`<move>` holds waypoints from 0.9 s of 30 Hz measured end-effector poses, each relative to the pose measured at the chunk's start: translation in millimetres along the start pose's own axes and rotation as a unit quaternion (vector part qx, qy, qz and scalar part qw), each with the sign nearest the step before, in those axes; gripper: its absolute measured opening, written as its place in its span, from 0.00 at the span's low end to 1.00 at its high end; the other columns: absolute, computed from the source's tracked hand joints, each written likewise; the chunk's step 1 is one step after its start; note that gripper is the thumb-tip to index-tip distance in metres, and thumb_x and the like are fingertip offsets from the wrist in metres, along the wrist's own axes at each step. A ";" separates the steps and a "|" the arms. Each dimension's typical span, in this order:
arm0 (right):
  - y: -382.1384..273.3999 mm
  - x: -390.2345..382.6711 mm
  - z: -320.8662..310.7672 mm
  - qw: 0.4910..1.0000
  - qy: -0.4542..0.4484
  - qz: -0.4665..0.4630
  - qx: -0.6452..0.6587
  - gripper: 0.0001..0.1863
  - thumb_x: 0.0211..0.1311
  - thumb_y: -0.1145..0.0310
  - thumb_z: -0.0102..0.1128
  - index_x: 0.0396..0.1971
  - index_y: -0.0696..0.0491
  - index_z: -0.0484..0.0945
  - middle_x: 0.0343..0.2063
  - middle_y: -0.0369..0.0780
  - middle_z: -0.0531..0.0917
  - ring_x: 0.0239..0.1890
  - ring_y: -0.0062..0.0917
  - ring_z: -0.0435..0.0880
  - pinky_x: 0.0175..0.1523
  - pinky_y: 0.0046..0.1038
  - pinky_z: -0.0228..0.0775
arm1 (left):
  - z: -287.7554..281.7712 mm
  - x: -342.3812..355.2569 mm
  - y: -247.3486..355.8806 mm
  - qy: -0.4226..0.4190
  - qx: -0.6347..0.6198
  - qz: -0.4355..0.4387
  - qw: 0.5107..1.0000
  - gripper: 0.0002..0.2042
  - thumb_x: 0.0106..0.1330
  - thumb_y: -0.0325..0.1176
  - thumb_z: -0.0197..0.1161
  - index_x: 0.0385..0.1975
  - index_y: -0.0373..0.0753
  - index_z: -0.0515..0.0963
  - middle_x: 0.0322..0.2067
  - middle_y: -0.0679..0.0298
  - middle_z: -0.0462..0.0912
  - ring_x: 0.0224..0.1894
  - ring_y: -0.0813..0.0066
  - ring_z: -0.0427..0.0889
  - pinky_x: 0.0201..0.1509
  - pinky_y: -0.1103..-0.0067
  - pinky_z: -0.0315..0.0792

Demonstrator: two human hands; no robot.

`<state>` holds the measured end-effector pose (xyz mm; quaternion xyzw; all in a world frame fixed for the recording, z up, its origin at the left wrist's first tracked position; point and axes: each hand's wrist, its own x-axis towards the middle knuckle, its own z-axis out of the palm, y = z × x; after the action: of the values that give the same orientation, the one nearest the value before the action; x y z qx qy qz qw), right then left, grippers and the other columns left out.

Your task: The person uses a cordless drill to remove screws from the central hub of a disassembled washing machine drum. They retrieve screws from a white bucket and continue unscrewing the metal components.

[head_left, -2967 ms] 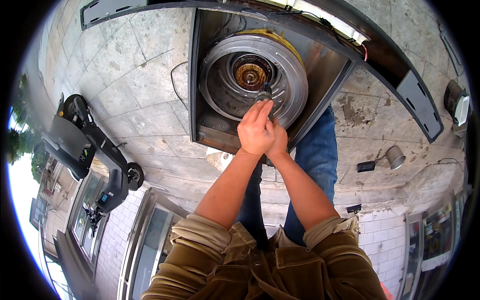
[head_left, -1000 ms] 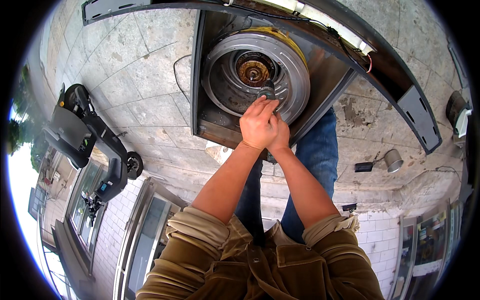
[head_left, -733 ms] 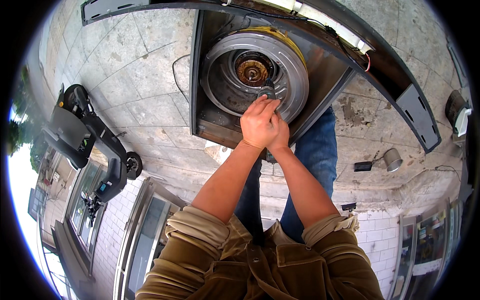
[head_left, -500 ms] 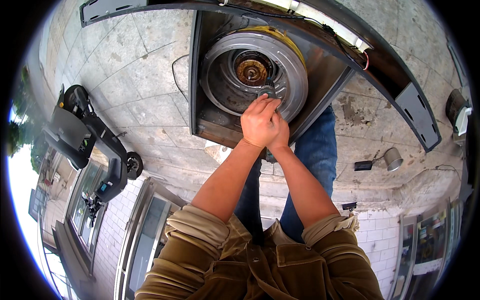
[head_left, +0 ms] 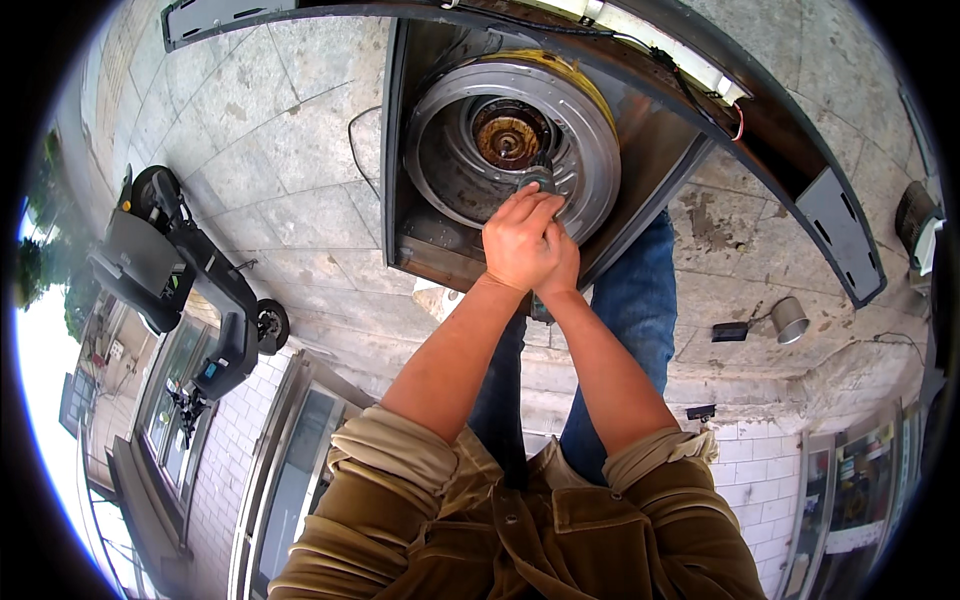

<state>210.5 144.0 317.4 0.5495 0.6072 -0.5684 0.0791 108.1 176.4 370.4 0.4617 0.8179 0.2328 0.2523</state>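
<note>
**Two hands on one tool, pressed into the metal drum**

Starting at the left edge, a black electric scooter (head_left: pixel 185 275) lies on the stone paving (head_left: pixel 270 150), well apart from the work.

Moving in, my left hand (head_left: pixel 520 240) is closed over the right one, fingers wrapped round, with its knuckles toward the camera. Both are clasped on a dark tool (head_left: pixel 537 178), of which only the tip pokes out above the fingers. That tip sits against the inner face of the round metal drum (head_left: pixel 450 150), just below and right of the rusty hub (head_left: pixel 508 132). The drum rests inside an open metal housing (head_left: pixel 400 170) set on the ground in front of my jeans.

To do this step well, I judge the grip should stay stacked, wrists in line with the tool, so the push goes straight in and the tip does not skid across the drum's curved wall. Leaning from the shoulders rather than the fingers would help.

My right hand (head_left: pixel 562 272) is mostly covered by the left. It looks curled shut on the tool's handle, though I cannot see the fingers themselves.

I cannot tell what kind of tool this is, nor what its tip bears on. Further right, a small metal cylinder (head_left: pixel 790 318) and a dark flat piece lie on the paving, too small to identify.
</note>
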 end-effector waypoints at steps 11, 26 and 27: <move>1.2 0.1 4.9 1.000 0.005 0.000 -0.010 0.23 0.53 0.56 0.64 0.37 0.61 0.72 0.25 0.53 0.84 0.32 0.50 0.84 0.36 0.44 0.77 | -2.1 -0.9 -2.4 -0.007 -0.002 -0.001 1.000 0.15 0.45 0.20 0.56 0.33 0.38 0.83 0.34 0.59 0.86 0.45 0.55 0.85 0.50 0.68 0.79; -7.9 -2.2 -6.7 0.999 0.032 -0.018 0.016 0.19 0.54 0.57 0.62 0.37 0.58 0.78 0.26 0.52 0.84 0.33 0.49 0.84 0.36 0.43 0.76 | 2.2 0.1 0.2 -0.007 -0.002 -0.004 1.000 0.15 0.45 0.20 0.57 0.34 0.39 0.83 0.34 0.60 0.86 0.46 0.56 0.85 0.50 0.68 0.79; -6.4 -5.5 -5.9 1.000 0.022 -0.011 0.012 0.20 0.54 0.57 0.62 0.37 0.59 0.77 0.26 0.52 0.84 0.32 0.49 0.84 0.35 0.43 0.76 | 1.3 -3.7 0.6 -0.010 -0.001 -0.009 1.000 0.15 0.46 0.20 0.57 0.34 0.39 0.83 0.35 0.60 0.86 0.46 0.56 0.85 0.50 0.68 0.79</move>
<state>210.9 146.9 327.2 0.5563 0.6082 -0.5638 0.0528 111.0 173.7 370.4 0.4565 0.8192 0.2263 0.2632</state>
